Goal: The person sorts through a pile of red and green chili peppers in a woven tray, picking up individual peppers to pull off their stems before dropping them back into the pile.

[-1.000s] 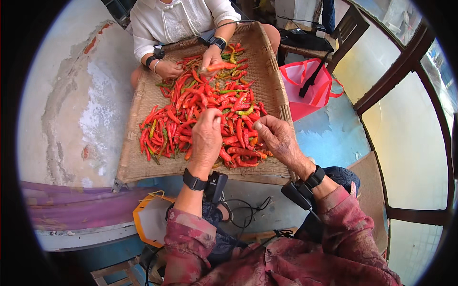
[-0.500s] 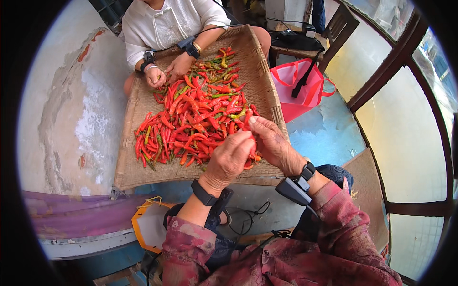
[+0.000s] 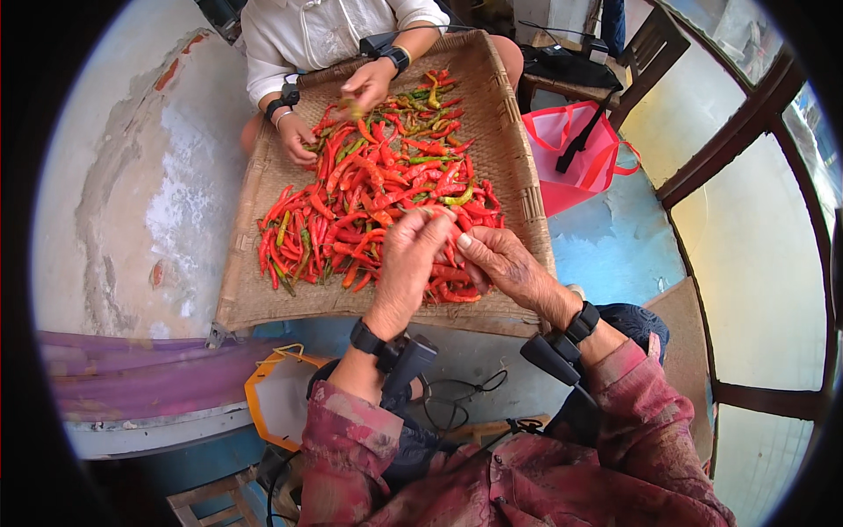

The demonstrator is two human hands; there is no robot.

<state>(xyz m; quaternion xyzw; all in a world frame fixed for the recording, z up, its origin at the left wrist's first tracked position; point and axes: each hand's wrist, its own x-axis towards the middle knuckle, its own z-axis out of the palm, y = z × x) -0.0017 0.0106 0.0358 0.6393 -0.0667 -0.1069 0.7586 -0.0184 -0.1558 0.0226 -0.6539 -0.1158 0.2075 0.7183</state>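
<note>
Chillies, beneath left grip, right grip

The premises appear to be a home; the exact room cannot be told. Evidence noted: worn plaster wall, purple cloth, dark-framed glazing, wooden chair, peeling blue floor, red chillies in a woven tray.

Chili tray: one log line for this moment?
left hand: over red chilies; right hand: close beside left; grips: unclear; woven tray: under chilies; co-worker's hands: tray's far side
</note>
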